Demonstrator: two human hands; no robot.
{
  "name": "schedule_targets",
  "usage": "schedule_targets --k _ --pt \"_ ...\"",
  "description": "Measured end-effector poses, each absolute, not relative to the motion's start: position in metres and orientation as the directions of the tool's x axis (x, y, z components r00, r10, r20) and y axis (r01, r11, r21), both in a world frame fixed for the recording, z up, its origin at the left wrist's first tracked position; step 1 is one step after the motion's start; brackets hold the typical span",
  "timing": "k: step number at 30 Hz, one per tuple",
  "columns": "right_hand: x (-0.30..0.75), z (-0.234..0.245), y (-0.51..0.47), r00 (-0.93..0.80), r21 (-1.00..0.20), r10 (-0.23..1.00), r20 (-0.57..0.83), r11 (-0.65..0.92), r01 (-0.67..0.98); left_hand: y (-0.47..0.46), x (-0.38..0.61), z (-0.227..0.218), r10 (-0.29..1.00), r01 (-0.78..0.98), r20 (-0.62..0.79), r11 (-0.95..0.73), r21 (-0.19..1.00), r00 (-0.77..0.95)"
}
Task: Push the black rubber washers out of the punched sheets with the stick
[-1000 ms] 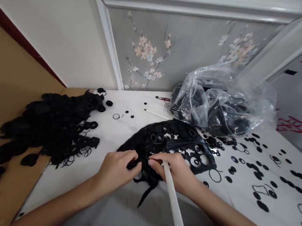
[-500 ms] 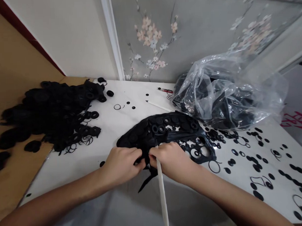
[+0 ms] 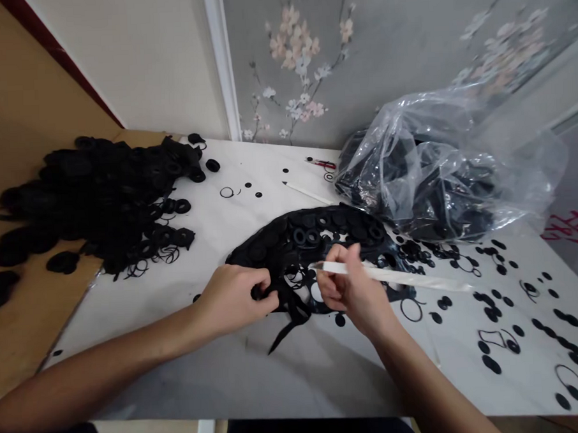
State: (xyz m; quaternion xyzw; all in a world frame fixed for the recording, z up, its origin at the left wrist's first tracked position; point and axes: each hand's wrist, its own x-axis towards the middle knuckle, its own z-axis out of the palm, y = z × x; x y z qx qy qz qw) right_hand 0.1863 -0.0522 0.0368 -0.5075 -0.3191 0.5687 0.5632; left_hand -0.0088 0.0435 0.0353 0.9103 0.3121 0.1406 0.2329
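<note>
A black rubber sheet (image 3: 319,241) punched full of round rings lies on the white table (image 3: 179,323) in front of me. My left hand (image 3: 235,298) is closed, pinching the sheet's near edge. My right hand (image 3: 354,290) is closed round a thin white stick (image 3: 397,277), which lies nearly level and points right, its tip over the sheet's holes. Black scrap strips trail from the sheet toward me.
A large heap of black rubber rings and scraps (image 3: 97,199) covers the left, partly on brown cardboard (image 3: 17,343). A clear plastic bag (image 3: 440,171) of black parts stands at the back right. Loose black discs and rings (image 3: 514,328) dot the table's right. A second white stick (image 3: 307,191) lies behind.
My right hand has swung the white stick from pointing toward me to lying sideways, pointing right. Both hands shifted slightly. The camera tilted down.
</note>
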Motion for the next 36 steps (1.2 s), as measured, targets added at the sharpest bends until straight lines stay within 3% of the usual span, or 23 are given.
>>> schedule_targets --k 4,9,14,21,26,36 --pt "0.173 0.026 -0.056 0.113 -0.961 0.963 -0.246 -0.227 -0.160 0.043 -0.009 0.036 0.640 0.506 0.120 -0.695 0.510 0.759" --pt "0.169 0.026 -0.059 0.189 -0.959 0.949 -0.253 -0.220 -0.180 0.041 -0.010 0.035 0.640 0.517 0.122 -0.706 0.484 0.759" --pt "0.164 0.021 -0.058 0.261 -0.968 0.932 -0.250 -0.234 -0.091 0.040 -0.009 0.032 0.626 0.496 0.158 -0.725 0.478 0.763" --pt "0.169 0.014 -0.059 0.209 -0.986 0.968 -0.143 -0.158 0.057 0.040 -0.009 0.030 0.611 0.490 0.154 -0.739 0.463 0.776" --pt "0.174 0.012 -0.061 0.110 -0.987 0.989 -0.102 -0.114 0.109 0.039 -0.009 0.028 0.604 0.485 0.160 -0.747 0.454 0.780" --pt "0.168 0.016 -0.062 0.204 -0.987 0.975 -0.086 -0.112 0.119 0.036 -0.008 0.026 0.574 0.459 0.228 -0.790 0.406 0.786"
